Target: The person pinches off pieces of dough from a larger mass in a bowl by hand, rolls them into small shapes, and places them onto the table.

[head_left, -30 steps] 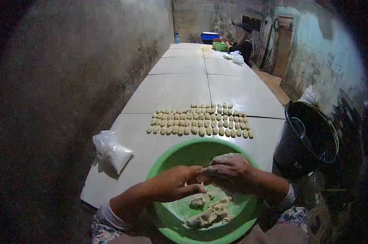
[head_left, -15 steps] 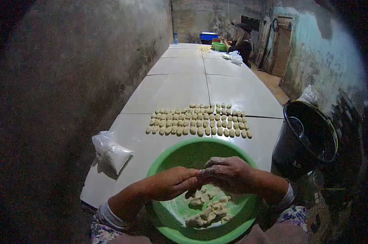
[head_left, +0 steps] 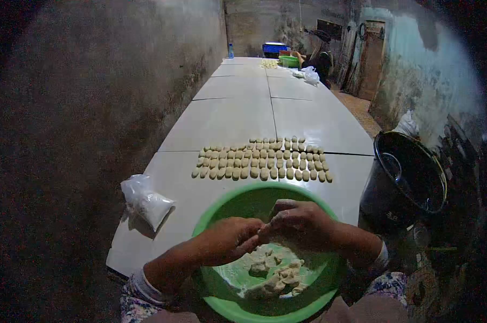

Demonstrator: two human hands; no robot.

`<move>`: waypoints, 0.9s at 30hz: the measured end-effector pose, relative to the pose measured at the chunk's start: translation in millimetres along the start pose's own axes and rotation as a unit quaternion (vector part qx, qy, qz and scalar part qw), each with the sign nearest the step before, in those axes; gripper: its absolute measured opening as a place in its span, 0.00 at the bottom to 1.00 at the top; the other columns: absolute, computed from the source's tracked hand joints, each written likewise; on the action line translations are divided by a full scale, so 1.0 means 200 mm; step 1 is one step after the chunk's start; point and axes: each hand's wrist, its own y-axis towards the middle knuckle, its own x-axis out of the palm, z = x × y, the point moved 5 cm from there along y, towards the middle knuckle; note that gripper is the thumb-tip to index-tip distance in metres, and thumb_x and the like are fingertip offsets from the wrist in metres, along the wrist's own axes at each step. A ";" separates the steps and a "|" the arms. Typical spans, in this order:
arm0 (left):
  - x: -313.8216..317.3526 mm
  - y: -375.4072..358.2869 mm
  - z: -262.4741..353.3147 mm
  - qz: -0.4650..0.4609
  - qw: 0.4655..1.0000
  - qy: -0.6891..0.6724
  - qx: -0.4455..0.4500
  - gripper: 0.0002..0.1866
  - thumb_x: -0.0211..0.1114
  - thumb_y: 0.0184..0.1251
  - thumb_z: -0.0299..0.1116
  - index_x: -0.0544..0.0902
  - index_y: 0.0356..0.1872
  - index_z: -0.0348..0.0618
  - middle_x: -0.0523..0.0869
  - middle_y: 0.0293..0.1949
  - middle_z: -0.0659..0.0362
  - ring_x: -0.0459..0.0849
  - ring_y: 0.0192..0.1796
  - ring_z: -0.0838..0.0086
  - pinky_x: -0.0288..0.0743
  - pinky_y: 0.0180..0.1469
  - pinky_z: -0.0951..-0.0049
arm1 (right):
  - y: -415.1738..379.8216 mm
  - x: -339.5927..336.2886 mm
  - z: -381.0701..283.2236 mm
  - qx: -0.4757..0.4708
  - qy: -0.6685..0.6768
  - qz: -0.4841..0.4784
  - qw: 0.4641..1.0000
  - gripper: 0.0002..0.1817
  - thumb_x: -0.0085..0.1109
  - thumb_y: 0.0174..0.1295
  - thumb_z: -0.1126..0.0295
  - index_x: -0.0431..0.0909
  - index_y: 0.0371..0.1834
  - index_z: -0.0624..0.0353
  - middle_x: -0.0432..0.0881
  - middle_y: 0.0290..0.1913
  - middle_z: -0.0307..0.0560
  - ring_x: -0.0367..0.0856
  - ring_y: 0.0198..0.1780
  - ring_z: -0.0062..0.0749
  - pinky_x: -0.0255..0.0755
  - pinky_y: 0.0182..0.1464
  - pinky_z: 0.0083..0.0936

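Observation:
My left hand (head_left: 235, 237) and my right hand (head_left: 297, 219) meet above a wide green basin (head_left: 214, 212), fingertips touching. Both have bent, closed fingers, and flour whitens the right one. Whatever lies between the fingers is hidden by them. Below, inside the basin, torn lumps of pale dough (head_left: 278, 281) rest on a dusting of white flour. Just beyond the rim, several rows of small oval dough pieces (head_left: 264, 162) lie on the white table.
At left on the table (head_left: 216, 124) sits a plastic bag of white powder (head_left: 149, 204). A black bucket (head_left: 380, 188) stands by the right edge. Another person (head_left: 321, 59) works at the far end beside a green basin (head_left: 289, 61) and a blue crate (head_left: 275, 48).
My joined hands have shifted slightly, the right fingers lifting and curling a little more. At the far end, the other person has leaned lower. The dough rows and lumps stay as they were.

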 end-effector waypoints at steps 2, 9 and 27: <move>0.00 0.00 -0.02 0.001 0.999 -0.027 -0.022 0.09 0.55 0.67 0.35 0.75 0.40 0.41 0.81 0.29 0.52 0.82 0.32 0.62 0.74 0.36 0.64 | 0.02 -0.04 -0.03 0.012 -0.037 0.029 0.999 0.07 0.62 0.55 0.75 0.83 0.36 0.55 0.75 0.29 0.47 0.75 0.30 0.38 0.73 0.33 0.31; 0.00 0.00 -0.01 -0.015 0.990 -0.141 -0.016 0.13 0.52 0.72 0.39 0.76 0.40 0.38 0.80 0.27 0.57 0.79 0.31 0.72 0.73 0.37 0.70 | 0.01 -0.03 0.05 0.035 0.004 0.041 0.999 0.12 0.67 0.49 0.77 0.84 0.38 0.54 0.77 0.32 0.45 0.76 0.33 0.34 0.74 0.36 0.29; 0.01 0.01 -0.04 0.007 0.989 -0.132 -0.068 0.18 0.46 0.75 0.42 0.75 0.39 0.35 0.80 0.28 0.53 0.81 0.30 0.71 0.75 0.35 0.70 | -0.02 -0.03 0.09 0.148 0.274 0.134 0.941 0.14 0.64 0.56 0.76 0.80 0.47 0.64 0.81 0.40 0.51 0.81 0.40 0.30 0.75 0.41 0.24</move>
